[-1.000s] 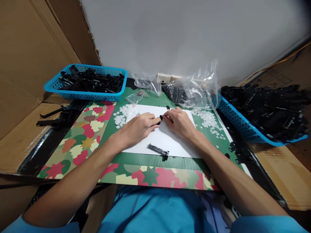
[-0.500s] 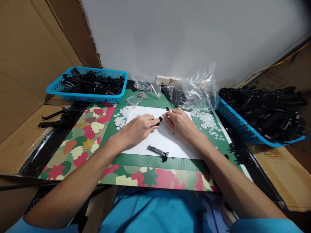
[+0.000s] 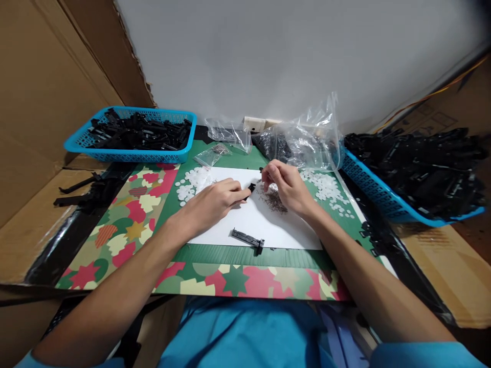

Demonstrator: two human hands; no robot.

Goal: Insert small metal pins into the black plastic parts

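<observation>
My left hand [image 3: 223,199] is closed on a small black plastic part [image 3: 251,187], whose end sticks out past the fingertips above the white sheet [image 3: 222,225]. My right hand [image 3: 286,184] is raised a little, its fingers curled and pinched together; anything between them is too small to make out. Under and beside it lies a scatter of tiny brownish pieces, like little screws or springs [image 3: 274,200]. A longer black plastic part [image 3: 247,238] rests near the sheet's front edge, touched by neither hand.
White discs lie in a left pile [image 3: 192,184] and a right pile [image 3: 328,189]. Blue baskets of black parts stand at the left [image 3: 130,155] and right [image 3: 372,189]. Clear plastic bags [image 3: 314,145] sit along the back by the wall.
My right hand has drawn back and lifted from the black part, uncovering the scattered tiny pieces. My left hand still holds the part in nearly the same place.
</observation>
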